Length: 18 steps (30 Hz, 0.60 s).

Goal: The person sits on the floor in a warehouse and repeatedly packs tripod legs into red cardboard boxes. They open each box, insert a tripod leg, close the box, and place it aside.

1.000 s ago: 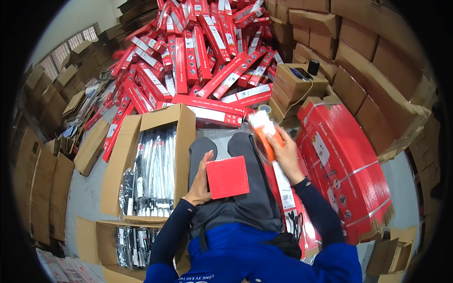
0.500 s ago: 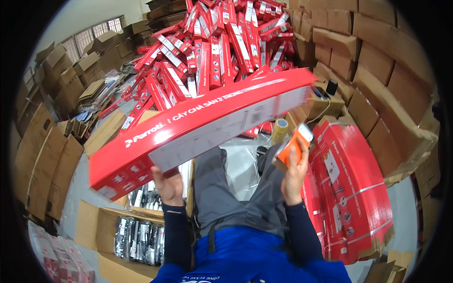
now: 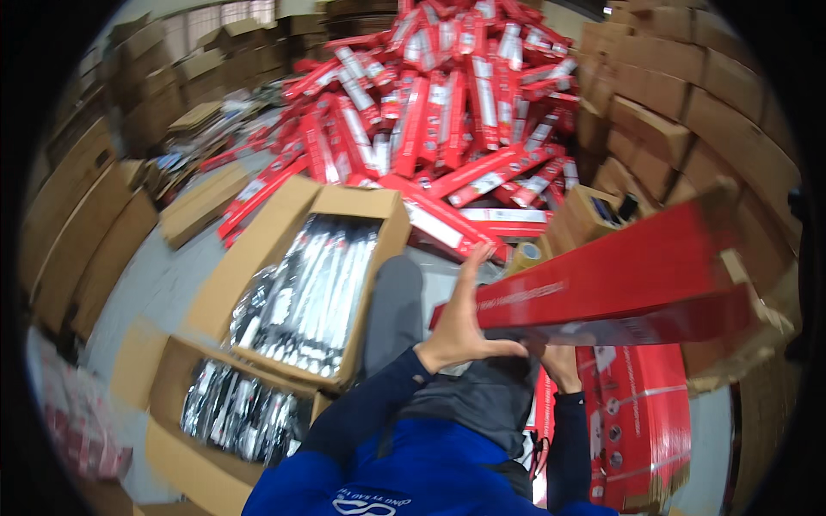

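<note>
Left hand spread wide, thumb well apart from the fingers, at the near end of a long red box; from where I stand, I can't tell whether it grips. The right hand is low by the box's underside, partly hidden, its hold unclear. Half a second ago a red box slanted across the left; now one points off rightward above the strapped red cartons, the orange dispenser out of sight, so both hands seem given to the box.
</note>
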Available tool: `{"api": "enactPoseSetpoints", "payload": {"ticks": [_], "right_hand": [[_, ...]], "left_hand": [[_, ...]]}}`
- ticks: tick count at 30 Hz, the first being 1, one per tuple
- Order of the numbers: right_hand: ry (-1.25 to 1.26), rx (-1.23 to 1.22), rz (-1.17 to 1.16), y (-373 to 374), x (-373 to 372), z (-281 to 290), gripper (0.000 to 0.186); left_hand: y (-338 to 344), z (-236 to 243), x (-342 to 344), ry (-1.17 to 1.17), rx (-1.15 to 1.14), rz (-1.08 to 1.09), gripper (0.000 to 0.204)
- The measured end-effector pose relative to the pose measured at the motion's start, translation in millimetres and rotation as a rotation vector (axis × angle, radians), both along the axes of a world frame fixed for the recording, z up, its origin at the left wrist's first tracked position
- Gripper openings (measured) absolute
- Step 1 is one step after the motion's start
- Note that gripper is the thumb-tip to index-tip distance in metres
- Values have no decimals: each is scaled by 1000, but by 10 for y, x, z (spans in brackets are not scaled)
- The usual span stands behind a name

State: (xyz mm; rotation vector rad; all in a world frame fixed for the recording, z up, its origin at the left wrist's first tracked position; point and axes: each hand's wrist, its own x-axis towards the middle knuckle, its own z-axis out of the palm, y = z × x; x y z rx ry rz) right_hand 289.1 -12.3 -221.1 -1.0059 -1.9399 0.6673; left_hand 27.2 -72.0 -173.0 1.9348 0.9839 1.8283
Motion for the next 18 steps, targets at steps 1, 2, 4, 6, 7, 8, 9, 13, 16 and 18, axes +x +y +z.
{"api": "enactPoseSetpoints", "payload": {"ticks": [1, 2, 4, 6, 7, 8, 9, 13, 16, 18], "right_hand": [[-28, -28, 133, 5, -104, -97, 67], [63, -197, 153, 8, -203, -176, 74], [318, -261, 165, 32, -380, -281, 90], [426, -223, 169, 25, -491, -307, 91], [384, -258, 160, 38, -540, -293, 89], [435, -398, 132, 21, -566, -276, 82], [443, -419, 140, 39, -608, -254, 75], [473, -413, 105, -34, -714, -273, 62], [475, -384, 69, -48, -741, -329, 56], [435, -331, 44, -32, -722, -364, 53]], "left_hand": [[-1, 30, -37, 133, 36, 113, 148], [-20, 29, -72, 252, 52, 156, 149], [-96, -49, -112, 190, -124, 205, 141], [-178, -186, -159, 160, -218, 199, 135], [-191, -259, -192, 173, -183, 207, 132], [-189, -336, -241, 206, -151, 190, 129], [-179, -424, -347, 300, -86, 201, 125], [98, -795, -1471, 160, -264, 204, 94], [199, -1274, -2679, 363, -315, 1043, 68], [101, -1701, -3303, 477, -778, 1294, 71]]}}
